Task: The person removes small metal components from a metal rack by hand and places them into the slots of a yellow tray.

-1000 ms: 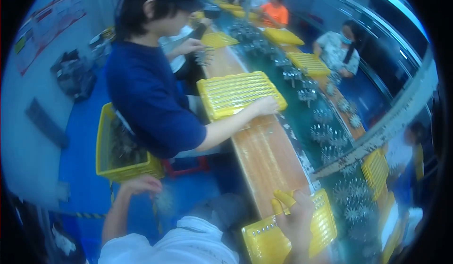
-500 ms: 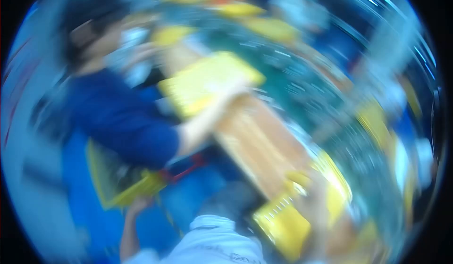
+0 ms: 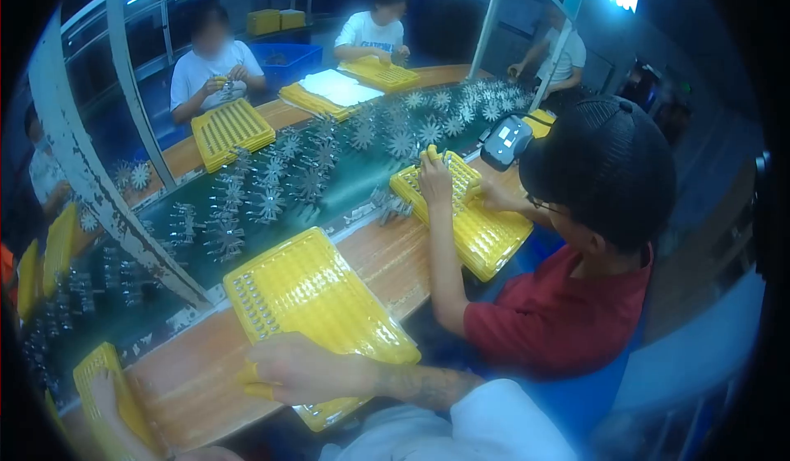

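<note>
My right hand [image 3: 298, 369] reaches in from the right over the lower left edge of a yellow tray [image 3: 341, 292]. Its fingers are curled closed, with yellow covers on the fingertips; whatever they grip is hidden. Several rows of small metal parts [image 3: 252, 306] sit at the tray's left side, while its other ridged rows shine in the light. The tray lies on the wooden table edge. My left hand does not show; whose skin peeks in at the bottom edge I cannot tell.
A co-worker in a red shirt [image 3: 568, 313] handles another yellow tray [image 3: 494, 230] to the right. At far left, someone's hand rests on a yellow tray [image 3: 136, 416]. Star-shaped metal pieces [image 3: 267, 202] stand along the green belt [image 3: 346, 183]. A white metal post [image 3: 123, 214] rises at left.
The view has swung to the right, away from the person in navy, and is sharp now instead of blurred. My left hand, earlier by a yellow crate, has left view. My right hand stays by the tray.
</note>
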